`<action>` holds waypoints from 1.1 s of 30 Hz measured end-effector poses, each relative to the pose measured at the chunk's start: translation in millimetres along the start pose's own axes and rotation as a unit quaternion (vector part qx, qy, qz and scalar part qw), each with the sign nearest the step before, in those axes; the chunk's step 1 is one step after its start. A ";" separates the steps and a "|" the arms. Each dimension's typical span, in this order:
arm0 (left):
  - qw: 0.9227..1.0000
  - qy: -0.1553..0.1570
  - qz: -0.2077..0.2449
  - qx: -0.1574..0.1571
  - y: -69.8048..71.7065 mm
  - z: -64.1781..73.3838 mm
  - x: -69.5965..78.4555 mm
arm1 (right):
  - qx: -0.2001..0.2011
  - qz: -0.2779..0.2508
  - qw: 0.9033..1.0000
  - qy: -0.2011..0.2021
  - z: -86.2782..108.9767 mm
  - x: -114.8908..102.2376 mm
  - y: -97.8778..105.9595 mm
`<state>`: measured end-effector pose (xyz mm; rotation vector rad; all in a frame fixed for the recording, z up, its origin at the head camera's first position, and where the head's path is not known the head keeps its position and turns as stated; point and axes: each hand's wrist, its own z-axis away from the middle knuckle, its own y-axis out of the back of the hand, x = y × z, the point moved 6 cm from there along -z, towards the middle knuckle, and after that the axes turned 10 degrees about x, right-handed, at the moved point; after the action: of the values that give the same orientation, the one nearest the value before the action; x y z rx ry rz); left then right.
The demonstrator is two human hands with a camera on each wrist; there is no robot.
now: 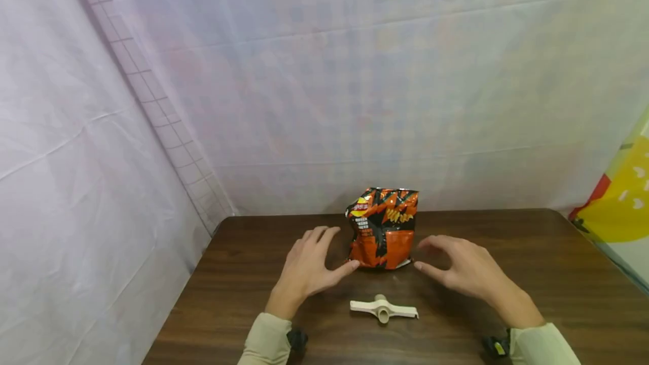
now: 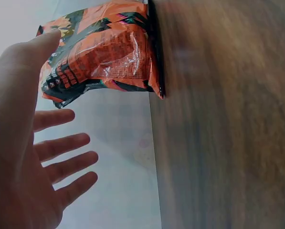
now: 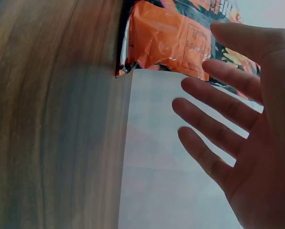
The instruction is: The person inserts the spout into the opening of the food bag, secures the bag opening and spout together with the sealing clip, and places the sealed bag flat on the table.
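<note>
An orange and black snack bag point(image 1: 382, 235) stands upright on the brown table, its top edge crumpled. To its left is my left hand point(image 1: 310, 263), fingers spread and thumb pointing at the bag's lower corner. My right hand point(image 1: 463, 266) faces it from the other side, with fingers gently bent and thumb apart. Neither hand grips anything. In the left wrist view the bag point(image 2: 104, 52) shows its printed side near the thumb. The right wrist view has the bag point(image 3: 168, 38) behind the fingertips. Nearer me lies a cream plastic piece point(image 1: 383, 311) with two flat arms and a short tube at its middle.
The dark wood-grain table point(image 1: 228, 275) ends at a pale cloth curtain point(image 1: 380, 100) behind the bag. Another white cloth point(image 1: 76, 156) hangs along the left. A yellow and red item point(image 1: 626, 196) is beyond the table's right edge.
</note>
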<state>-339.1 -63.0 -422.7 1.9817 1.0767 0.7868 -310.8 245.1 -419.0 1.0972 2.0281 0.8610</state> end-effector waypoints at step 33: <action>0.969 -0.049 0.204 -0.130 -18.0 14.5 38.4 | -0.163 -0.160 0.971 0.074 11.4 -35.0 -25.4</action>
<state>-317.6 -27.2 -439.1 2.0116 0.4802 0.9750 -297.9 206.3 -437.0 0.5214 2.0150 1.0800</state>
